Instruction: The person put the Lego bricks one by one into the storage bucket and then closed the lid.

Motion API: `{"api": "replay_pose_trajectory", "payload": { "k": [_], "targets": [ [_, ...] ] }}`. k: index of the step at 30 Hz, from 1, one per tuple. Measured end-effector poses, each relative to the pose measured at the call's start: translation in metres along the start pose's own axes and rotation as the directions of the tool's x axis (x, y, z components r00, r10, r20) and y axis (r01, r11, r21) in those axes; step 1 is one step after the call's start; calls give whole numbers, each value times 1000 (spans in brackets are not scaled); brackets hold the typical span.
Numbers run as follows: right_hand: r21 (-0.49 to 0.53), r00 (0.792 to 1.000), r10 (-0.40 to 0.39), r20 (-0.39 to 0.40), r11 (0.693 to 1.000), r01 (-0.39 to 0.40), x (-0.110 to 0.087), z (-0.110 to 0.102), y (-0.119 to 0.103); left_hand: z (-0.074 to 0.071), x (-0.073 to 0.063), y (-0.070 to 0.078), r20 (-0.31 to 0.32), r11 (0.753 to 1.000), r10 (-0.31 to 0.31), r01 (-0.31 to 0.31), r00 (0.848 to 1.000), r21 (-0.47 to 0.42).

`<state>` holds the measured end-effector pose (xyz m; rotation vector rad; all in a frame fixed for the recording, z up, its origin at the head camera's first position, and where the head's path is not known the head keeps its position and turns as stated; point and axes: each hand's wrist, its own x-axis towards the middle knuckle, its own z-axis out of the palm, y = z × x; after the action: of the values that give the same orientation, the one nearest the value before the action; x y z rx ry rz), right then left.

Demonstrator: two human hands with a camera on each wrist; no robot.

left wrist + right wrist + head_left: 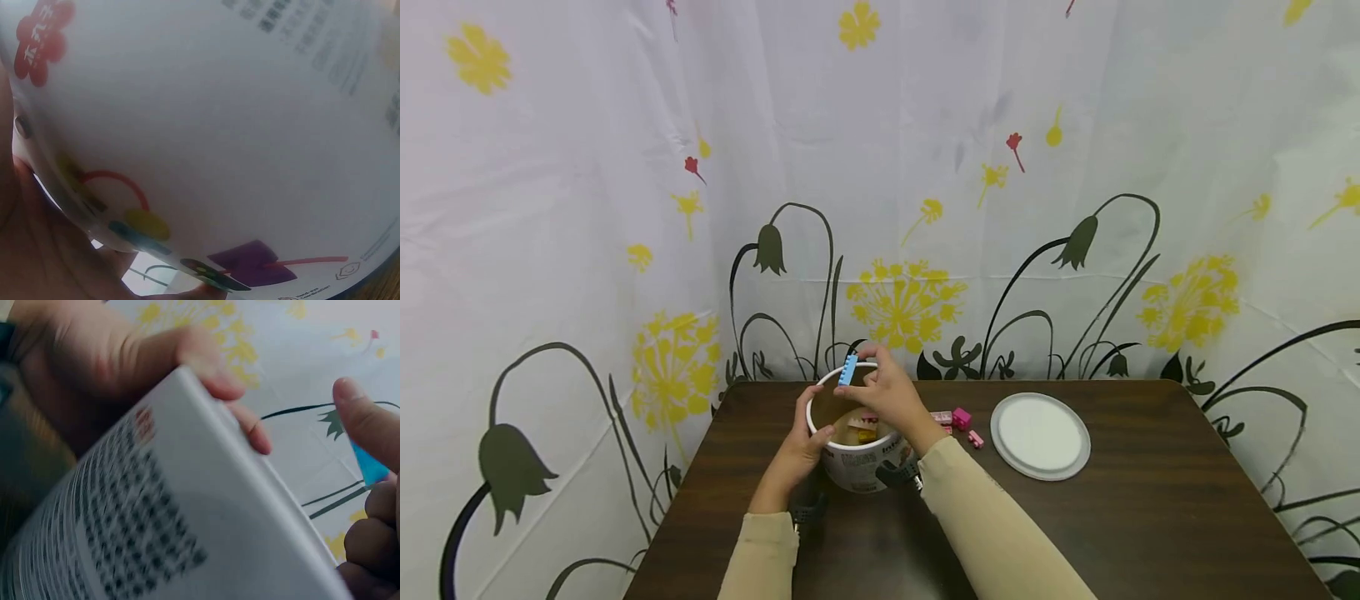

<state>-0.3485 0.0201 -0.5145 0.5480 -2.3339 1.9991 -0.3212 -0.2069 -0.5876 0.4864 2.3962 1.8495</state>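
A white round tub (853, 468) with printed sides stands tilted on the table. My left hand (796, 443) grips its left rim, thumb over the near edge, and in the right wrist view the same hand (119, 369) wraps the rim. Above the opening, my right hand (891, 398) pinches a light-blue toy block (847, 370) with a notched long edge between thumb and fingers. Part of that blue block (370, 465) shows beneath the thumb in the right wrist view. Inside the tub lie a yellow block (867, 436) and other pieces, partly hidden. The tub's printed wall (187, 137) fills the left wrist view.
Several pink blocks, among them a bright pink one (961, 418) and a small light-pink one (976, 439), lie right of the tub. Beyond them is a round white lid (1040, 433). A flowered curtain (895, 167) hangs behind the dark wooden table (1135, 508).
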Motion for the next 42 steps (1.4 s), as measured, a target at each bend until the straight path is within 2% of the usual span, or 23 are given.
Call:
{"api": "replay_pose_trajectory", "payload": {
  "k": [3, 7, 17, 25, 39, 42],
  "targets": [
    [-41, 1000, 8, 22, 999, -7, -1, 3, 1, 0, -2, -1, -16, 1000, -17, 17, 1000, 11],
    [-74, 999, 36, 38, 997, -33, -4, 3, 0, 0, -4, 0, -5, 1000, -29, 29, 1000, 8],
    [-64, 998, 0, 63, 998, 4, 1, -8, -5, -2, 4, 8, -1, 999, -52, 52, 999, 15],
    [-81, 999, -1, 55, 997, 5, 1, -8, -3, -2, 5, 5, 14, 998, -55, 55, 998, -19],
    [-2, 997, -4, 73, 1000, 4, -1, -8, -2, -1, 3, 2, 13, 997, -12, 13, 1000, -70],
    [-3, 998, 3, 70, 1000, -3, -2, -8, -3, -1, 3, 3, 9, 998, -21, 22, 1000, -63]
  ]
}}
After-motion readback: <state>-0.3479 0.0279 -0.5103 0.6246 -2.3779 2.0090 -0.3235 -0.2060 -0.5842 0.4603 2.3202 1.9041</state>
